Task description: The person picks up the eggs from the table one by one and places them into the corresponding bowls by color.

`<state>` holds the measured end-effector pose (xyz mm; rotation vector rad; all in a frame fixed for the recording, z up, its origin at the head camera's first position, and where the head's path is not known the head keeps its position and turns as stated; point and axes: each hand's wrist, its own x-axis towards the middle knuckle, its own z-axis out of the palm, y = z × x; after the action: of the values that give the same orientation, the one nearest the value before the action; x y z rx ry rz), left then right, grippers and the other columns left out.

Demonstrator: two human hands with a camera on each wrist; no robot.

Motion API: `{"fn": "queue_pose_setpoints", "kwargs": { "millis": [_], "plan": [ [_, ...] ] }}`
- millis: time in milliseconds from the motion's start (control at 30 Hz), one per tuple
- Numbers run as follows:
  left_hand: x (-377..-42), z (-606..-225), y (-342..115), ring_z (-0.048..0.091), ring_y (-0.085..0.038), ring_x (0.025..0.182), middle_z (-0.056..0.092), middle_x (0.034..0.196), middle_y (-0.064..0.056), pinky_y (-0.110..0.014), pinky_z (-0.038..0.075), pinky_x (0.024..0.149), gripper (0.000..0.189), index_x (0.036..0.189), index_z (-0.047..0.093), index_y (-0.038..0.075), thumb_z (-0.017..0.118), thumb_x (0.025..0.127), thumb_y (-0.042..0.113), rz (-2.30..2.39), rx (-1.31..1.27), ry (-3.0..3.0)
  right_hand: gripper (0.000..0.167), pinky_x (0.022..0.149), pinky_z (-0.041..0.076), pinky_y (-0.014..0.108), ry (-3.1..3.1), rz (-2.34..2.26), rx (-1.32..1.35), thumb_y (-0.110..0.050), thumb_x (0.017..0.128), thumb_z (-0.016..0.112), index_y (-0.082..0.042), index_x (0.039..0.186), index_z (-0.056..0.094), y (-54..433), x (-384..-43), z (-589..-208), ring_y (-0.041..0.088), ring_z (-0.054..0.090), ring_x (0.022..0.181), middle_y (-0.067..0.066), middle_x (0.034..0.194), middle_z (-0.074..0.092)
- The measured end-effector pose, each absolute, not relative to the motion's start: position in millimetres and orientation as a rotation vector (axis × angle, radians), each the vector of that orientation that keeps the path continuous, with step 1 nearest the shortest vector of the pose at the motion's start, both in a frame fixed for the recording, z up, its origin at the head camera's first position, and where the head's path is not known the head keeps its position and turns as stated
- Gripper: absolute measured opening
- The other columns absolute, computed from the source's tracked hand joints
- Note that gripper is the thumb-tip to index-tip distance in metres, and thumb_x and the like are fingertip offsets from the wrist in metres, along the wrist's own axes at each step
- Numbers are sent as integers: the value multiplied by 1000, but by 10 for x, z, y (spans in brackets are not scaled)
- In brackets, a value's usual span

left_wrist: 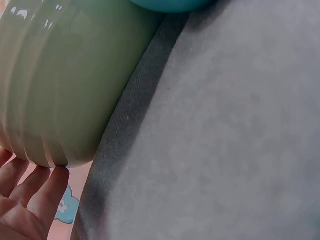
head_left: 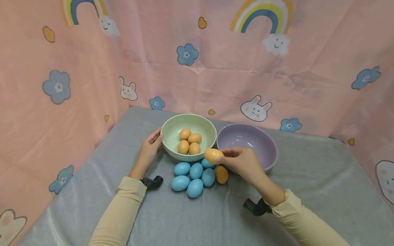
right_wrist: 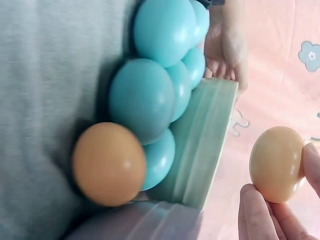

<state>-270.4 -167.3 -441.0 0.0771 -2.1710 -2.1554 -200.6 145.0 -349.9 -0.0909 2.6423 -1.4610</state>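
While the left hand (head_left: 149,147) sets its fairly straight fingertips against the left wall of a round, glossy pale-green bowl (head_left: 170,136), the right hand (head_left: 244,162) pinches a smooth orange egg (head_left: 212,155) between thumb and fingers. Held egg is in the air by the green bowl's near right rim, clear of the grey cloth; exact height over the rim cannot be told. Inside the green bowl: four smooth orange eggs (head_left: 183,147), grouped together.

In the way, along the green bowl's near side: six smooth light-blue eggs (head_left: 195,188), clustered close, some seemingly touching. One loose orange egg (head_left: 222,175) lies at the cluster's right edge, off the green bowl's near right.

Just right of the green bowl, a round, glossy purple bowl (head_left: 264,141); right hand covers part of its near side. Whether the two bowls touch, cannot tell. Under the green bowl, plush grey cloth (head_left: 197,222); behind it, a pink printed fabric backdrop (head_left: 215,85) with rainbows, rabbits and blue flowers.
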Motion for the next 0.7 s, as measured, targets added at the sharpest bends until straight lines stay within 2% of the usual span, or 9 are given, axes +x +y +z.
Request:
{"fn": "queue_pose_setpoints", "kwargs": {
  "millis": [333, 567, 700],
  "plan": [
    [-2712, -4446, -1682, 48, -23, 139, 44, 156, -10, -24, 49, 104, 49, 151, 44, 13, 55, 103, 21, -2154, 81, -2169, 40, 98, 56, 41, 2699, -1490, -182, -32, 84, 80, -4, 113, 75, 1264, -2269, -3314, 25, 67, 111, 12, 111, 76],
    [-2715, -4435, -1680, 48, -22, 139, 44, 156, -9, -24, 50, 104, 49, 151, 44, 13, 55, 103, 21, -2143, 74, -2173, 42, 100, 54, 40, 2637, -1485, -122, -36, 82, 80, -8, 114, 75, 1137, -2441, -3216, 23, 63, 118, 10, 116, 74],
    [-2715, -4431, -1676, 48, -21, 139, 44, 155, -8, -23, 51, 103, 49, 151, 44, 14, 55, 104, 21, -2139, 81, -2176, 44, 102, 53, 40, 2601, -1555, -114, -34, 83, 80, -5, 115, 74, 1060, -2553, -3198, 24, 63, 118, 14, 120, 72]
  ]
}}
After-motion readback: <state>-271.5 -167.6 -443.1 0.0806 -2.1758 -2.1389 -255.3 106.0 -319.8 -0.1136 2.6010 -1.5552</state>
